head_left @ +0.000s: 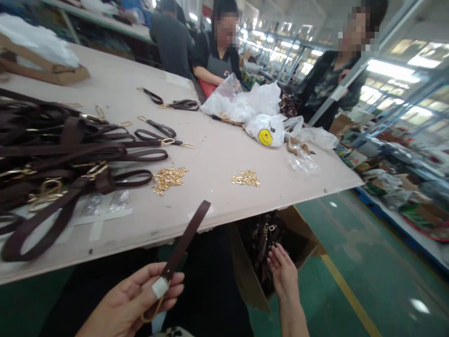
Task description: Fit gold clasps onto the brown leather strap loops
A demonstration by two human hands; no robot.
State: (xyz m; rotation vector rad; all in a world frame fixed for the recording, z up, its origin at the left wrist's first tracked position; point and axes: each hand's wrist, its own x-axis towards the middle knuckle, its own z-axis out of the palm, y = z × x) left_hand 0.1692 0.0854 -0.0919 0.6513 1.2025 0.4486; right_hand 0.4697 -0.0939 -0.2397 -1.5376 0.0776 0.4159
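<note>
My left hand (136, 299) is closed around the lower end of a dark brown leather strap (187, 236) that points up and right past the table's front edge; a gold ring shows under my fingers, and one finger is wrapped in white tape. My right hand (282, 274) reaches down with fingers spread over an open cardboard box (301, 234) below the table, which holds dark straps with gold hardware. It holds nothing.
The pale table (217, 159) carries a big heap of brown straps (52, 159) at left, two piles of small gold fittings (168, 179) (246, 178), and white plastic bags (263, 126) at the far side. Two people stand beyond the table. Green floor lies to the right.
</note>
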